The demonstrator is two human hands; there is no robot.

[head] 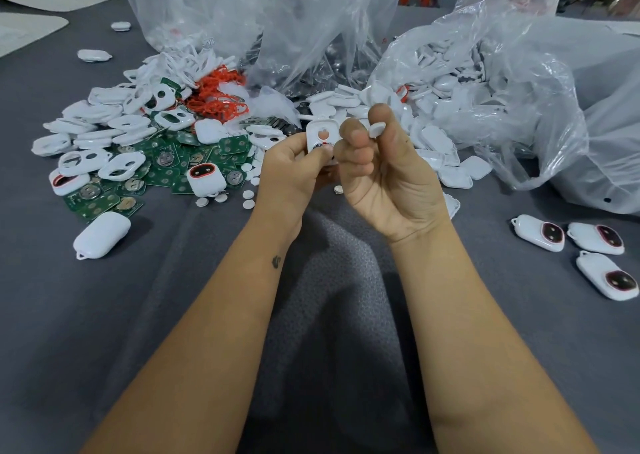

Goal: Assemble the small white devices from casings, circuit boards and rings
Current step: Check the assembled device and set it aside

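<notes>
My left hand (291, 173) grips a small white casing (322, 135) with two cut-outs, held upright above the grey cloth. Right beside it, my right hand (381, 173) pinches a small white round button (376, 129) between thumb and forefinger, just right of the casing's top. To the left lies a heap of white casing fronts (114, 124) over green circuit boards (166, 169), with red rings (218, 97) behind them. Three assembled white devices (585, 246) lie at the right.
Large clear plastic bags (502, 90) of white casing backs stand behind and to the right. Loose white buttons (247, 199) dot the grey cloth (173, 315) in front of the boards. A closed white casing (102, 234) lies at the left.
</notes>
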